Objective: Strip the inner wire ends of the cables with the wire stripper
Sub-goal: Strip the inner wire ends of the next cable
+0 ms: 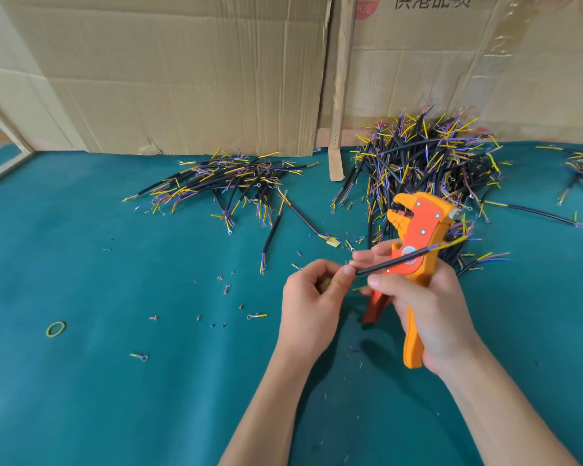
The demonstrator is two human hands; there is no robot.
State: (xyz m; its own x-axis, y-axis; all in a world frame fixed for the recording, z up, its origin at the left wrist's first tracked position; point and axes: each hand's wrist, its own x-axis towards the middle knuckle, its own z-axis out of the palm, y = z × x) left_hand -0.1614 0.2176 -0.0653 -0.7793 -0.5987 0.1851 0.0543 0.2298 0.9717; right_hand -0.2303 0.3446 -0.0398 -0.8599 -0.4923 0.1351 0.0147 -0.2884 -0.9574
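The right hand point(431, 307) is curled round the handles of the orange wire stripper point(418, 237), head up and jaws parted. The left hand point(312, 297) pinches one end of a black cable point(392, 262) that slants up across the stripper, coloured inner wires at its far end. Two heaps of cables point(428, 169) lie on the teal tabletop point(115, 381), backed by cardboard sheets point(182, 79). Insulation scraps point(226, 287) and a rubber band point(56, 328) lie loose.

Orange wire stripper point(418, 230), teal table point(115, 381)
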